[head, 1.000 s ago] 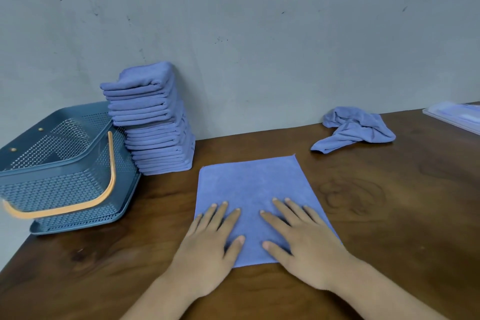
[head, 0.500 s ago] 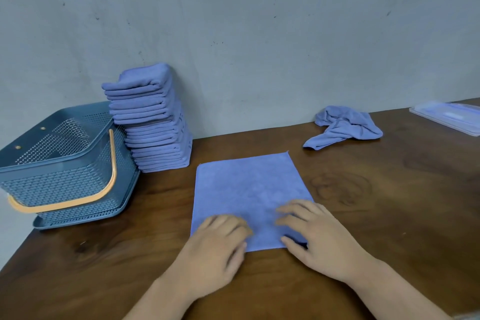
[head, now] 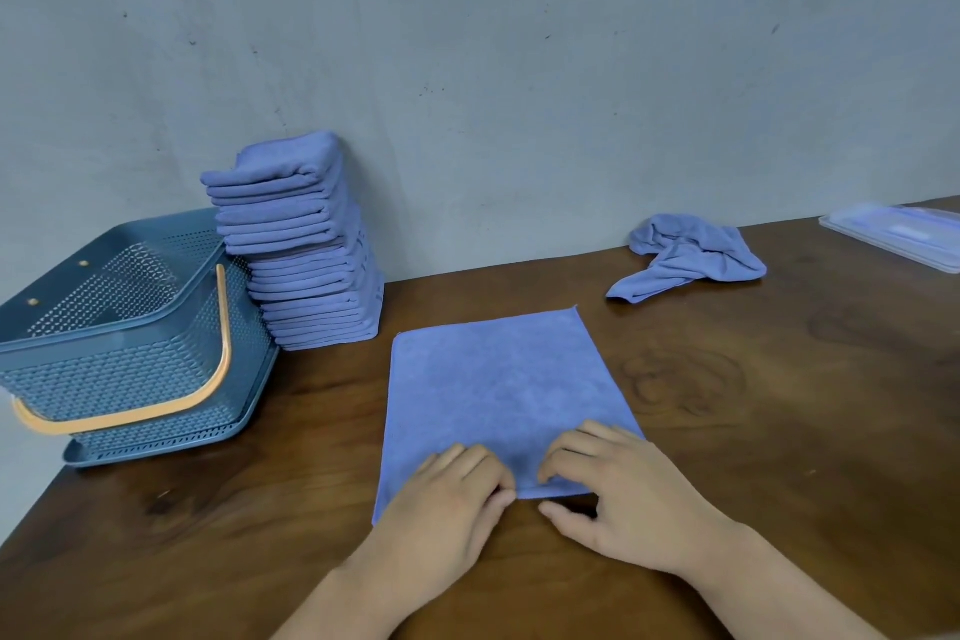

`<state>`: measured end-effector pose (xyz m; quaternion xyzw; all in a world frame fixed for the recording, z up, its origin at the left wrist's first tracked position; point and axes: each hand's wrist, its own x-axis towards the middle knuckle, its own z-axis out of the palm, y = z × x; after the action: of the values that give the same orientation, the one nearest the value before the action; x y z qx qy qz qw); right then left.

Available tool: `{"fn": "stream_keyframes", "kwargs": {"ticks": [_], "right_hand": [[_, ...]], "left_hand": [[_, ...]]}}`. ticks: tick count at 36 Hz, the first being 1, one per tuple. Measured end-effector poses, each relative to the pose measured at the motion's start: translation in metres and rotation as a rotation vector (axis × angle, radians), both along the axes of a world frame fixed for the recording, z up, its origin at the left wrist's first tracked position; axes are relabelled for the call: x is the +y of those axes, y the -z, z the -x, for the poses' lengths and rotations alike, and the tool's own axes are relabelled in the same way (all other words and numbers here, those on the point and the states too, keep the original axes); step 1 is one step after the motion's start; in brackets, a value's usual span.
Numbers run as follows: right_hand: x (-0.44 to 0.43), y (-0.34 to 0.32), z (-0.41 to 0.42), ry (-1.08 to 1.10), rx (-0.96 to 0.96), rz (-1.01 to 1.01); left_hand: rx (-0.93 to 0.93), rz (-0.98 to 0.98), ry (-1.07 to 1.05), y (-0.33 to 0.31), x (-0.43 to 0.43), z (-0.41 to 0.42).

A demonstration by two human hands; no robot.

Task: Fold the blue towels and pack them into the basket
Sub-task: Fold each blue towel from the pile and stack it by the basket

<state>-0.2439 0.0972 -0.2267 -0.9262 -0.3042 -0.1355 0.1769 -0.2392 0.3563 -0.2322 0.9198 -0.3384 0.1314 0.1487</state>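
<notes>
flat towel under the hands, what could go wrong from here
The left hand and right hand pinch the flat towel near the middle of its near edge, so its outer corners may sag and the fold come out skewed. The stack of folded towels is tall and uneven; one more on top might tip it.

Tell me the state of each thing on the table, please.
flat towel, spread out, near edge pinched by both hands.
left hand, fingers curled on the towel's near edge.
right hand, fingers curled on the same edge.
stack of towels, folded, beside the basket.
crumpled towel, unfolded, lying apart.
basket, upright, no towel visible inside.
</notes>
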Motion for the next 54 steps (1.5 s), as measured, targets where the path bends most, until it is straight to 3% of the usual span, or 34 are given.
{"fn": "stream_keyframes", "kwargs": {"ticks": [5,13,20,27,36,44,49,54], "right_hand": [[0.004,0.003,-0.004,0.008,-0.029,0.008],[0.001,0.001,-0.004,0.022,-0.008,0.001],[-0.048,0.002,-0.005,0.136,0.12,-0.077],[-0.06,-0.013,0.006,0.258,0.37,-0.507],[-0.056,-0.028,0.008,0.234,0.468,-0.737],[-0.045,-0.052,-0.057,0.27,0.605,-0.991],[-0.034,-0.04,-0.131,0.412,0.596,-0.98],[-0.025,-0.028,-0.156,0.551,0.609,-0.911]], "left_hand": [[0.036,0.022,-0.019,-0.002,-0.006,0.005],[-0.154,-0.025,-0.094,0.008,-0.025,-0.002],[0.01,0.008,-0.13,0.001,0.037,-0.004],[0.341,0.351,-0.218,-0.017,0.085,0.012],[0.454,0.573,-0.278,-0.034,0.078,0.014],[0.547,0.913,-0.278,-0.068,0.062,-0.051],[0.704,1.001,-0.468,-0.062,0.052,-0.12],[0.67,0.944,-0.711,-0.038,0.047,-0.148]]}}
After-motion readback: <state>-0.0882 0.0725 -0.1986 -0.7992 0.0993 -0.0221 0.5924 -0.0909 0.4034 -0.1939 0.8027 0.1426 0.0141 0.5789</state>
